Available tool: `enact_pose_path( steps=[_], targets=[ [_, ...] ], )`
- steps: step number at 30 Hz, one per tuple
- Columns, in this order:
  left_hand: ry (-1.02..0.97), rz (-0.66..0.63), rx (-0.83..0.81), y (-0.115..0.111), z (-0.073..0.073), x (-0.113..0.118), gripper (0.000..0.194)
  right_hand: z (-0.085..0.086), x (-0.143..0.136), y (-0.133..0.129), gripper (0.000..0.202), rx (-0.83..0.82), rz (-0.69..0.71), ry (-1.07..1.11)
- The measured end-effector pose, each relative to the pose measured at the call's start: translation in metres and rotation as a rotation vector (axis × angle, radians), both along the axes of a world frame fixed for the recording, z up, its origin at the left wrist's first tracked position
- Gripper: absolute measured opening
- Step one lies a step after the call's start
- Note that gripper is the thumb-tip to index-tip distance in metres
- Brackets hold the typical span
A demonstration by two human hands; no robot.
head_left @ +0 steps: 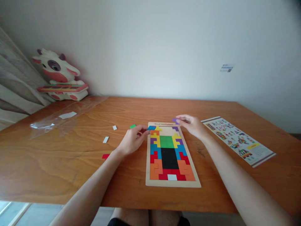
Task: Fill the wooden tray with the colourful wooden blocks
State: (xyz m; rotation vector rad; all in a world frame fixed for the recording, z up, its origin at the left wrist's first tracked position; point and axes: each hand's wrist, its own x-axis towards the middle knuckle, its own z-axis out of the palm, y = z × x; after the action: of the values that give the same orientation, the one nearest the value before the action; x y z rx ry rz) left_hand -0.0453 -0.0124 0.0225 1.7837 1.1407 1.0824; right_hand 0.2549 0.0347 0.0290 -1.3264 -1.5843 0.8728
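A wooden block-puzzle board lies on the table, most of its frame filled with coloured pieces; bare wood shows near the top. My left hand is at the board's upper left corner, thumb and fingertips closed on the edge of a blue puzzle piece. Beside that piece sits a yellow one. Just past the upper right corner, my right hand pinches a purple puzzle piece. Another purple piece rests inside the frame below it.
Loose pieces lie left of the board: green, red and two white, one small, one longer. A printed pattern sheet is on the right. Clear plastic wrapping and a cow toy keyboard are at left.
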Motion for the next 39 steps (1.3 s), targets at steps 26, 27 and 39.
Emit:
enact_pose_path(
  steps=[26,27,39],
  targets=[
    [-0.821,0.296,-0.252,0.029,0.018,-0.051,0.025,0.002,-0.184,-0.045,0.023,0.004,0.208,0.015],
    [-0.889,0.345,-0.244,0.031,0.022,-0.058,0.020,0.005,-0.191,-0.055,0.017,0.036,0.344,-0.097],
    [-1.148,0.342,-0.356,0.034,0.025,-0.078,0.016,0.001,-0.246,-0.077,0.023,0.138,0.665,-0.577]
  ],
)
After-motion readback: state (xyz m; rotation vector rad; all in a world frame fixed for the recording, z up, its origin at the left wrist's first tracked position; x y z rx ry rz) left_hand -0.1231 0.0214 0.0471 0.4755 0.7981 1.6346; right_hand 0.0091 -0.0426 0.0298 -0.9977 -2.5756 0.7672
